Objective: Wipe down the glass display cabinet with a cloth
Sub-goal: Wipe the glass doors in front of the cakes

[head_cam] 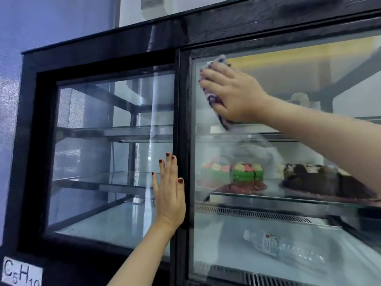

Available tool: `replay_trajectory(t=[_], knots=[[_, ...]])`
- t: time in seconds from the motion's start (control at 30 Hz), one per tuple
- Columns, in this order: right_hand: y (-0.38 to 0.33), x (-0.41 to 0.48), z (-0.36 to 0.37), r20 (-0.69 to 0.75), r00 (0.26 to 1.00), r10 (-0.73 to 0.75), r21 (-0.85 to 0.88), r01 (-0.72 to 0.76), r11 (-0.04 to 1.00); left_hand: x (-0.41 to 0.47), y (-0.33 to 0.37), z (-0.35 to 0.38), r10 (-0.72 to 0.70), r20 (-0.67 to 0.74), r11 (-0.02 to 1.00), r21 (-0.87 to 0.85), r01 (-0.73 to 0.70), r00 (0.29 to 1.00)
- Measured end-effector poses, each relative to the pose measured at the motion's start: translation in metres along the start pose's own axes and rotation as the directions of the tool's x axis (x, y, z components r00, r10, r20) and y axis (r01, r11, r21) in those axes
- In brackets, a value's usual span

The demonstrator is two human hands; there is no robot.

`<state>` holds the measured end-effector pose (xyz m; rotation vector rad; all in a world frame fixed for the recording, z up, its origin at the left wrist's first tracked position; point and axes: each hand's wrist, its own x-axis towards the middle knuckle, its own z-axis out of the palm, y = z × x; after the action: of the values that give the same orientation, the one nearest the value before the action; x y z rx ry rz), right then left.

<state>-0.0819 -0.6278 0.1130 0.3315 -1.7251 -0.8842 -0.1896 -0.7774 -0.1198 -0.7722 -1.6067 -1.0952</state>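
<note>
pressing the cloth (212, 98) high on the right door (288, 75) of the glass display cabinet (103, 45), the right hand (233, 91) lies flat. the left hand (169, 195), fingers straight, braces the left pane (92, 145). a hard stroke might slide the door.

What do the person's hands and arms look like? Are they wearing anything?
The left hand and right hand have no gloves or rings showing. Their fingernails are painted dark red. The forearms are bare, with no sleeves and no watch.
</note>
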Motion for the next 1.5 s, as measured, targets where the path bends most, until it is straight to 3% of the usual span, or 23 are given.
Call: replay_trajectory(t=[0.1,0.17,0.23,0.33,0.37,0.43,0.5,0.53,0.6,0.7,0.8,0.87,0.93,1.0,1.07,1.13,1.2,1.27,1.33,1.4,1.43,1.5], knots=[[0.041,0.032,-0.008,0.003,0.947,0.320,0.022,-0.320,0.947,-0.001,-0.001,0.002,0.003,-0.007,1.000,-0.002,-0.003,1.000],[0.034,0.031,-0.007,0.000,0.944,0.330,0.029,-0.330,0.943,-0.001,-0.003,0.003,0.016,-0.006,1.000,-0.012,-0.016,1.000],[0.005,0.005,-0.001,-0.025,0.981,0.191,0.016,-0.190,0.982,-0.001,-0.007,0.003,0.034,-0.001,0.999,-0.017,-0.034,0.999],[-0.063,-0.080,0.009,0.010,0.984,-0.176,0.011,0.176,0.984,0.000,-0.013,0.002,0.057,0.012,0.998,0.004,-0.057,0.998],[-0.087,-0.117,0.011,0.071,0.947,-0.314,0.019,0.313,0.949,0.000,-0.013,0.001,0.060,0.024,0.998,0.016,-0.060,0.998],[-0.133,-0.195,0.015,0.239,0.781,-0.577,0.051,0.583,0.811,0.000,-0.013,0.000,0.060,0.042,0.998,0.031,-0.061,0.997],[-0.158,-0.244,0.011,0.392,0.644,-0.657,0.113,0.675,0.729,0.000,-0.012,-0.001,0.054,0.046,0.998,0.034,-0.055,0.997],[-0.158,-0.251,0.008,0.418,0.620,-0.664,0.192,0.654,0.732,0.000,-0.011,-0.001,0.050,0.050,0.998,0.039,-0.052,0.997],[-0.143,-0.238,0.009,0.310,0.643,-0.700,0.257,0.652,0.713,0.000,-0.007,-0.004,0.037,0.064,0.997,0.072,-0.042,0.997],[-0.091,-0.169,0.007,0.127,0.831,-0.541,0.227,0.507,0.832,0.003,0.001,-0.008,0.007,0.076,0.981,0.192,-0.021,0.997],[-0.014,-0.088,-0.008,0.034,0.981,-0.189,0.144,0.183,0.973,0.015,0.017,-0.008,0.014,0.061,0.959,0.283,-0.031,0.998],[0.042,-0.049,-0.018,0.013,0.998,0.067,0.050,-0.067,0.996,0.030,0.030,-0.005,0.019,0.042,0.955,0.295,-0.031,0.999],[0.078,-0.032,-0.026,-0.017,0.953,0.303,0.042,-0.302,0.952,0.049,0.043,0.001,-0.009,0.006,0.958,0.287,0.007,1.000],[0.074,-0.039,-0.027,-0.062,0.927,0.370,0.043,-0.368,0.929,0.066,0.053,0.007,-0.034,-0.015,0.963,0.266,0.037,0.999],[0.042,-0.073,-0.023,-0.071,0.971,0.228,0.014,-0.227,0.974,0.077,0.059,0.011,-0.057,-0.040,0.976,0.210,0.064,0.998],[-0.004,-0.130,-0.017,0.047,0.998,-0.030,0.009,0.030,1.000,0.081,0.060,0.014,-0.077,-0.075,0.980,0.178,0.089,0.994],[-0.050,-0.197,-0.015,0.253,0.911,-0.325,0.016,0.332,0.943,0.081,0.059,0.015,-0.055,-0.096,0.975,0.207,0.074,0.994],[-0.079,-0.258,-0.017,0.387,0.734,-0.558,0.088,0.573,0.815,0.078,0.060,0.016,-0.041,-0.101,0.966,0.250,0.065,0.994],[-0.089,-0.286,-0.023,0.479,0.643,-0.597,0.144,0.614,0.776,0.077,0.062,0.017,-0.029,-0.113,0.953,0.297,0.062,0.993],[-0.079,-0.283,-0.025,0.446,0.641,-0.625,0.167,0.627,0.761,0.076,0.064,0.016,0.005,-0.102,0.930,0.365,0.033,0.995],[-0.070,-0.275,-0.024,0.390,0.672,-0.630,0.168,0.621,0.766,0.075,0.065,0.015,0.030,-0.089,0.919,0.395,0.007,0.996],[-0.036,-0.240,-0.021,0.273,0.813,-0.514,0.129,0.498,0.857,0.073,0.066,0.015,0.115,-0.030,0.898,0.431,-0.091,0.993]])
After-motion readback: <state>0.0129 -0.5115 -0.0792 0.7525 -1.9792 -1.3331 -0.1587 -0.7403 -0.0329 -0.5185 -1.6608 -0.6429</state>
